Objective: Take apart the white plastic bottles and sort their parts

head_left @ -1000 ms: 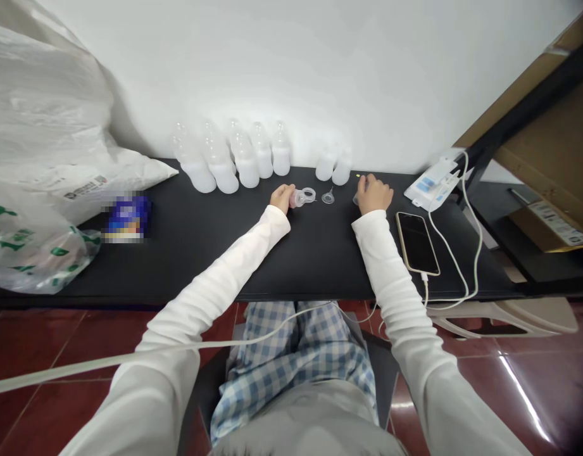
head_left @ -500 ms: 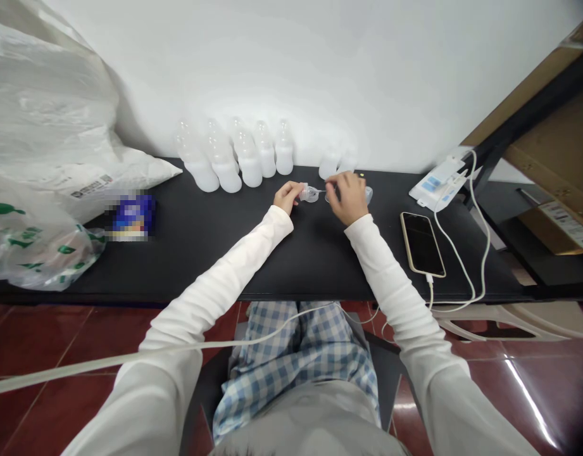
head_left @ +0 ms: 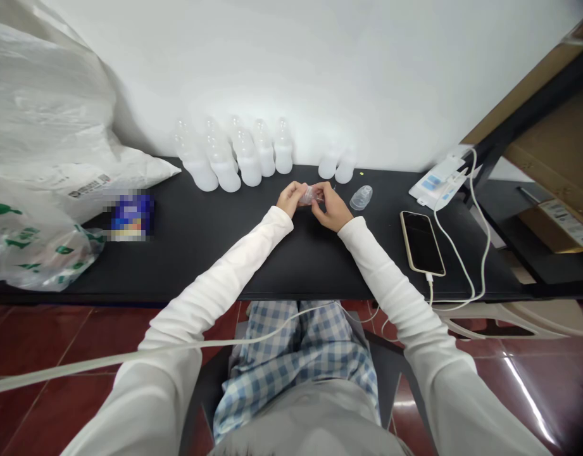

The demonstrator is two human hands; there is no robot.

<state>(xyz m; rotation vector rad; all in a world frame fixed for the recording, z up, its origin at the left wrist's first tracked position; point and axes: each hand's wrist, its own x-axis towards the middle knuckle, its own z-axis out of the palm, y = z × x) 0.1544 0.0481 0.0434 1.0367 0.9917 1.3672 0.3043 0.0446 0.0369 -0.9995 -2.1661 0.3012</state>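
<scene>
In front of me, my left hand (head_left: pixel 290 200) pinches a small clear baby bottle nipple (head_left: pixel 307 195) from the left. The fingers of my right hand (head_left: pixel 332 208) close on the same piece from the right, and partly hide it. A clear domed bottle cap (head_left: pixel 361 197) lies tilted on the black table (head_left: pixel 310 263), just right of my right hand. Behind my hands stand two white bottle bodies (head_left: pixel 345 166) without clear tops. Farther left, several white bottles (head_left: pixel 250 158) with clear domed caps stand by the wall.
A phone (head_left: pixel 422 243) on a charging cable lies at the right, below a white power strip (head_left: pixel 436 182). Large plastic bags (head_left: pixel 44 126) and a blurred blue packet (head_left: pixel 132 215) are at the left. A white cable (head_left: pixel 253 342) crosses over my lap.
My right hand has moved left to meet my left hand at the nipple. The clear cap it partly covered now shows in full.
</scene>
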